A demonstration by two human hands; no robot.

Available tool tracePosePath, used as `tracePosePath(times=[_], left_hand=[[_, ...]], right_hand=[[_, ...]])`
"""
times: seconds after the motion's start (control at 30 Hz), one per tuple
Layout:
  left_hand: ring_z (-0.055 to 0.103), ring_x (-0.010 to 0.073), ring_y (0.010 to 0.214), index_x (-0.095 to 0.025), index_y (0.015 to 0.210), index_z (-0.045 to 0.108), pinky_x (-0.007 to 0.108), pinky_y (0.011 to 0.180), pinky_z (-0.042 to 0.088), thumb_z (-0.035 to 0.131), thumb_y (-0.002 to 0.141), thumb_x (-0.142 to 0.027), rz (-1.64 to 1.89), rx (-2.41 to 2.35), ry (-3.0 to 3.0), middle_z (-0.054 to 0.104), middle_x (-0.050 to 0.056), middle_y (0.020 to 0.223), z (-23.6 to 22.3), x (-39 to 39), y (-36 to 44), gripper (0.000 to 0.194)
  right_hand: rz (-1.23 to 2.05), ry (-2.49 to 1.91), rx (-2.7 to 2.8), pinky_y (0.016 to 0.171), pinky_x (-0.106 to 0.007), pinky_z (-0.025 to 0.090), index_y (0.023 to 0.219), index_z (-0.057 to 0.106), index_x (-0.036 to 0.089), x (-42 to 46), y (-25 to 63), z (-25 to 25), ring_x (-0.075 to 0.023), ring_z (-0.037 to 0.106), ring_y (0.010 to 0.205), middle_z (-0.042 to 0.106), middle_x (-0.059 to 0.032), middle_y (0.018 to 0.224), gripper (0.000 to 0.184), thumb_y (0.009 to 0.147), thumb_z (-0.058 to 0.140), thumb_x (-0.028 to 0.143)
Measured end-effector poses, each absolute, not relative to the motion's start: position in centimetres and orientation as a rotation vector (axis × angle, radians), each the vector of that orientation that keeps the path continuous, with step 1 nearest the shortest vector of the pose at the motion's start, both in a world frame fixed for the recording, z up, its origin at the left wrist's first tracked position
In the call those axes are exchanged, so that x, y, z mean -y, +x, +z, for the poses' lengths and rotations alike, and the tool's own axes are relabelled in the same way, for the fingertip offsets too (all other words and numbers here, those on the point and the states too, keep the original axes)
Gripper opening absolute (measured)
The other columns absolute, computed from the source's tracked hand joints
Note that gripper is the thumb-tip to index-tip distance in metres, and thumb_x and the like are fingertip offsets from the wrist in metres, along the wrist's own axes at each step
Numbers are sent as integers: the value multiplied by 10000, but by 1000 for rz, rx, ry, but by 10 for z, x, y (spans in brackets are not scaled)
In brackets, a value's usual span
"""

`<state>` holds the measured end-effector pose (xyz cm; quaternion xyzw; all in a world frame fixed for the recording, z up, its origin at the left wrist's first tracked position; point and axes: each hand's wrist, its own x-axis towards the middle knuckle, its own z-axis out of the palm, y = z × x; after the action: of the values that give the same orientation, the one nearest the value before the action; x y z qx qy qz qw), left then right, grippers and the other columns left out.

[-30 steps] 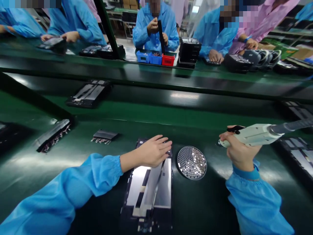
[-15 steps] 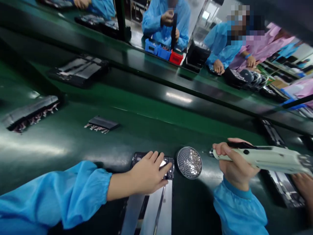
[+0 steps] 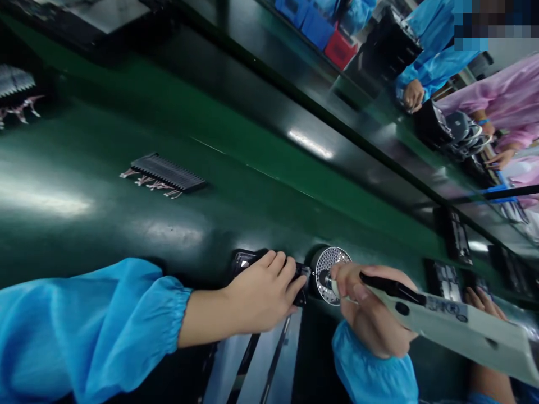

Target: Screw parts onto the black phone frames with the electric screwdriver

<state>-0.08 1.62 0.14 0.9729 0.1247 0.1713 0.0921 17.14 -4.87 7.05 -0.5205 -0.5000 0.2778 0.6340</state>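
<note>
My left hand (image 3: 264,292) lies palm down with fingers stretched over the upper end of a flat black device housing (image 3: 302,275) with long silvery panels. My right hand (image 3: 370,314) is wrapped around a pale green electric screwdriver (image 3: 458,331). The screwdriver's nose points left, in front of a round dish (image 3: 332,255) with a dimpled surface and small shiny screws. Its bit reaches close to the housing's right edge; I cannot tell whether it touches. Part of the dish is hidden behind the screwdriver and my right fingers.
A finned black strip with wire ends (image 3: 166,173) lies on the green bench (image 3: 168,230), with a similar one at far left. More housings (image 3: 448,280) lie to the right, near another person's hand (image 3: 486,303). Beyond a rail, co-workers handle parts near blue and red bins (image 3: 340,47).
My right hand has brought the screwdriver leftward, over the dish to beside the housing. My left hand stays on the housing. The camera view has tilted and moved down.
</note>
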Motion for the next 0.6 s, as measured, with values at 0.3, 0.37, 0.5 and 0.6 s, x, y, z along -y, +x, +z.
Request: tracePosePath(times=[0.3, 0.37, 0.5, 0.6], left_hand=[[677, 387, 1045, -133, 1311, 654, 492, 880, 519, 521, 971, -506, 528, -384, 2902, 691, 222, 1160, 3, -15, -2, 521], [677, 389, 1041, -119, 1312, 648, 494, 873, 520, 517, 973, -502, 528, -385, 2898, 691, 225, 1156, 2, -15, -1, 528], [677, 392, 1034, -113, 1315, 644, 497, 869, 520, 535, 964, -511, 542, -385, 2891, 690, 229, 1157, 1, -15, 0, 542], [677, 391, 1038, -114, 1312, 646, 492, 871, 521, 544, 960, -512, 549, -386, 2886, 690, 231, 1156, 2, -15, -1, 541]], right_hand=[[701, -1152, 1182, 676, -426, 513, 1107, 669, 202, 48, 171, 69, -170, 574, 584, 583, 18, 641, 306, 856, 578, 52], [711, -1145, 1179, 679, -428, 516, 1110, 668, 194, 48, 171, 68, -174, 581, 597, 588, 14, 649, 308, 855, 576, 48], [718, -1141, 1170, 681, -432, 515, 1109, 669, 185, 47, 169, 69, -179, 588, 606, 592, 8, 658, 315, 851, 570, 34], [704, -1144, 1181, 663, -421, 509, 1103, 668, 181, 45, 168, 70, -175, 578, 592, 599, 5, 656, 322, 845, 567, 18]])
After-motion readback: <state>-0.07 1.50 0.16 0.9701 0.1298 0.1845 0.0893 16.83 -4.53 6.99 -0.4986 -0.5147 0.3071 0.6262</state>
